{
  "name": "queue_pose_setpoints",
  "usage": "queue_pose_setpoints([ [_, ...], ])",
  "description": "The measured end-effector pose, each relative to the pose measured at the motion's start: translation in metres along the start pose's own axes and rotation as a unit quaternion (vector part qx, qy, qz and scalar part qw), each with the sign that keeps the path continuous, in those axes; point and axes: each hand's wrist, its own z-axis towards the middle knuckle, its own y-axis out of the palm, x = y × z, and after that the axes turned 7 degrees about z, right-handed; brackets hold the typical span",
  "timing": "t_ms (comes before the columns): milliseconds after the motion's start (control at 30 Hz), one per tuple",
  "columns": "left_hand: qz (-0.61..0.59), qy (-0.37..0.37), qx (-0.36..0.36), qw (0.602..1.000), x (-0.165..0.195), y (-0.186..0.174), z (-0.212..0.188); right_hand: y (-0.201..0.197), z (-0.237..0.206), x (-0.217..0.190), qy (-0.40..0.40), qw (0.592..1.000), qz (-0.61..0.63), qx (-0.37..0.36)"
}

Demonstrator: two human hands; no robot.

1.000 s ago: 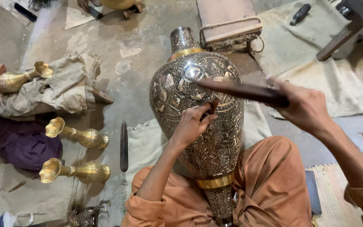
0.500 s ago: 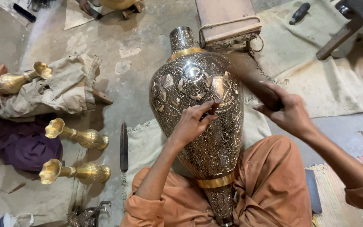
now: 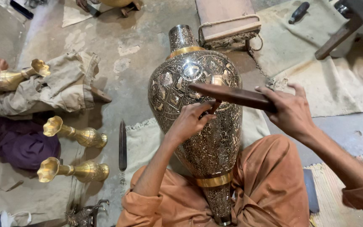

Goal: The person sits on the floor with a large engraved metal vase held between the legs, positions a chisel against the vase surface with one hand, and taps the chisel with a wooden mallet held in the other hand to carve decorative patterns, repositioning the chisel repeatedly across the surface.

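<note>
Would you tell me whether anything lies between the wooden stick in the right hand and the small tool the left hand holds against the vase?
Nothing visible does. The left hand pinches a small tool against the engraved vase, and the wooden stick in the right hand sits directly over the tool's top, with no object between them.

The large vase (image 3: 198, 122) at the centre of the frame is silver and dark, covered all over in fine engraved floral and medallion patterns, with plain golden bands at its neck and near its foot, and the stick (image 3: 232, 96) across it is dark brown wood. The three small trumpet-mouthed vases (image 3: 74, 134) at the left of the frame are plain shiny gold, one lying on a beige cloth (image 3: 59, 86) above a purple garment (image 3: 17, 145). Orange clothing (image 3: 265, 189) fills the lower frame, the floor (image 3: 139, 63) is grey, and the mat (image 3: 341, 80) at upper right is pale cream.
</note>
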Motion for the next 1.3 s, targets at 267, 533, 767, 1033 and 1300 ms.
queue_pose_setpoints([
  [267,0.042,0.098,0.039,0.994,-0.002,-0.003,0.002,0.003,-0.004,-0.002,0.144,0.936,0.316,0.059],
  [533,0.044,0.132,0.049,0.989,-0.002,-0.007,0.004,-0.002,-0.003,-0.003,0.104,0.958,0.263,0.036],
  [767,0.045,0.162,0.055,0.984,0.005,-0.015,0.002,-0.005,-0.006,-0.006,0.054,0.986,0.154,0.029],
  [1033,0.001,0.088,0.033,0.996,0.013,-0.015,0.003,-0.016,-0.020,-0.012,0.060,0.988,0.140,0.021],
  [1300,-0.428,-0.036,0.411,0.804,-0.036,-0.018,-0.068,0.015,-0.097,-0.018,0.340,0.861,0.377,0.025],
])
